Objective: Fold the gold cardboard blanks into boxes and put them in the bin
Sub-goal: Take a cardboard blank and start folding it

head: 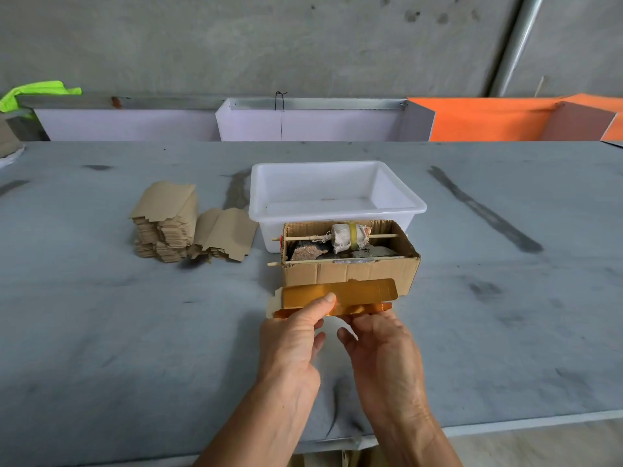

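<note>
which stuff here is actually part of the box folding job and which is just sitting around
Part of the job:
- gold blank, pinched by the left hand and right hand
- stack of flat blanks, brown side up
- white bin, nothing in it yet

Just lying about:
- brown carton holding sticks, rubble and a taped cloth bundle
- green cloth
- orange panel

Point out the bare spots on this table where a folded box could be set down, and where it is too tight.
Bare table lies right of the white bin and brown carton, and left of both hands below the stack of blanks. Crowded: the gold blank, held by the left hand and right hand, sits against the carton, which abuts the bin.
</note>
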